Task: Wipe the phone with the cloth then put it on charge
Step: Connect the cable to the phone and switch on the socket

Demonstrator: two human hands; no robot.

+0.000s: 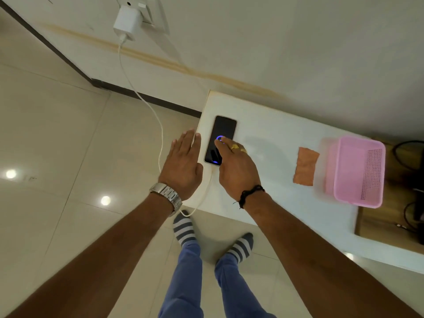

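Phone (221, 138) charging on white table (275, 180) by tiled floor (57, 134); hands flat, empty

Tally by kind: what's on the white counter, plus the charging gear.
Phone: 1
Cloth: 1
Pink basket: 1
Charger plug: 1
Cable: 1
Total: 5

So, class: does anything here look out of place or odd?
Only the wall: a yellowish-brown streak slants across it below the charger. The phone and cloth lie flat on the counter.
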